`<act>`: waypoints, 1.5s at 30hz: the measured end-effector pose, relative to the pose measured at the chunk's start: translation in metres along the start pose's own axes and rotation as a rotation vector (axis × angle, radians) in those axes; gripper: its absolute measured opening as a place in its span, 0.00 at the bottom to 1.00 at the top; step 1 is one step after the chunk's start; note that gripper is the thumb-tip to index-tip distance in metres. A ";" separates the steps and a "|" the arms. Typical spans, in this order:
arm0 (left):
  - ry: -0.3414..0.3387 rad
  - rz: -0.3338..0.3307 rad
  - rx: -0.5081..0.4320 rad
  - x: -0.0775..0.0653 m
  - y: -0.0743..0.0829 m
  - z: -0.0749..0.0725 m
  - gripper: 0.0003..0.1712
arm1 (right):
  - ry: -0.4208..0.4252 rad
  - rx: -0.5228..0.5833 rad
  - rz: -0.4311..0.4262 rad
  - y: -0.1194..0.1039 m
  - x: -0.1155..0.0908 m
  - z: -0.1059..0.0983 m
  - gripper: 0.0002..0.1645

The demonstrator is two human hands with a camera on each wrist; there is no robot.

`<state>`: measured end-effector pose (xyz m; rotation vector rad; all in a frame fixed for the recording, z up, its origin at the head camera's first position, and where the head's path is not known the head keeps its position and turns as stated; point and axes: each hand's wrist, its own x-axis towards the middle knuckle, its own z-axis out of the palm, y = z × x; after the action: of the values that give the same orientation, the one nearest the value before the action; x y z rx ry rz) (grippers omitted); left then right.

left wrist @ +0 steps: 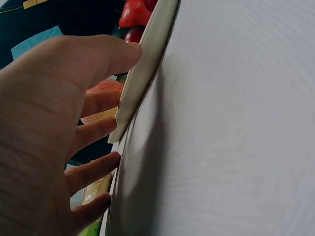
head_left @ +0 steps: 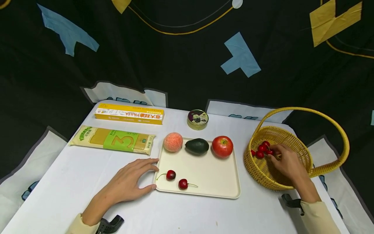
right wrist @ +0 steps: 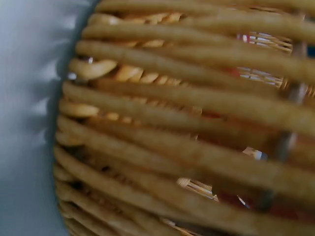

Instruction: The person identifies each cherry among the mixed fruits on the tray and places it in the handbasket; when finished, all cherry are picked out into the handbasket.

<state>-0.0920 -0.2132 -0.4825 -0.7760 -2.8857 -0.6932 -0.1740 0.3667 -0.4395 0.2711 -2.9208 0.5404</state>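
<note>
Inside the yellow wicker basket [head_left: 264,180], my right hand [head_left: 287,162] pinches a red cherry [head_left: 270,152] between thumb and fingers. Several more cherries [head_left: 260,154] lie beside it. The basket's woven wall [right wrist: 162,98] fills the right wrist view and hides that hand. My left hand [head_left: 128,180] rests at the left edge of the cream tray [head_left: 210,175], its thumb [left wrist: 125,56] and some fingers touching the rim. On the tray are two stemmed cherries, one dark red cherry [head_left: 170,175] and another cherry [head_left: 183,184] nearer the front.
Along the tray's back sit a pinkish round fruit [head_left: 173,142], a dark green avocado [head_left: 197,146] and a red apple [head_left: 222,147]. Behind them stands a round tin [head_left: 197,120]. A pasta box [head_left: 130,113] and a pasta bag [head_left: 114,139] lie back left. The basket handle [head_left: 346,143] arches rightward.
</note>
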 end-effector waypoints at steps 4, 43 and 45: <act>-0.001 0.000 0.005 0.000 0.000 0.000 0.27 | -0.020 -0.011 0.015 0.004 0.002 0.001 0.23; -0.010 -0.014 0.003 0.000 0.000 0.000 0.27 | 0.153 0.017 -0.020 -0.042 0.004 -0.006 0.25; -0.009 -0.014 0.003 0.000 0.000 0.000 0.27 | 0.203 0.045 -0.057 -0.053 0.005 -0.006 0.25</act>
<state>-0.0918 -0.2129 -0.4827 -0.7611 -2.9023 -0.6891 -0.1669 0.3190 -0.4153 0.2859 -2.6993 0.5882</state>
